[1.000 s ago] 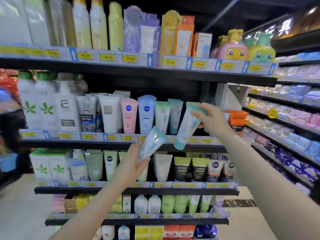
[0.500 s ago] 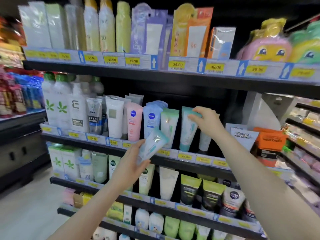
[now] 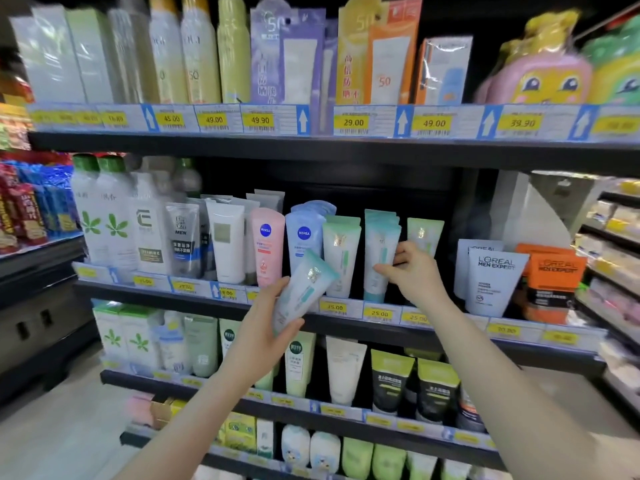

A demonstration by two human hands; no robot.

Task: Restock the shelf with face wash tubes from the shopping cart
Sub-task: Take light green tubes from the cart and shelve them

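Head view: left hand [image 3: 258, 336] grips one teal-and-white face wash tube [image 3: 304, 289], tilted, near side of the middle shelf [image 3: 346, 329]; right hand [image 3: 414, 271] pinches a second matching tube [image 3: 379, 258] standing upright there; one more stands left [image 3: 341, 258], another right [image 3: 424, 233]; two Nivea tubes [image 3: 303, 237] further left.

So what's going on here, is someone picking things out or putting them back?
Putting them on. A person is stocking a shop shelf with face wash. The right hand touches a teal-capped tube standing upright in the row on the middle shelf, thumb and fingers on its side. The left hand holds a second matching tube, tilted, in front of the shelf edge and not yet placed.
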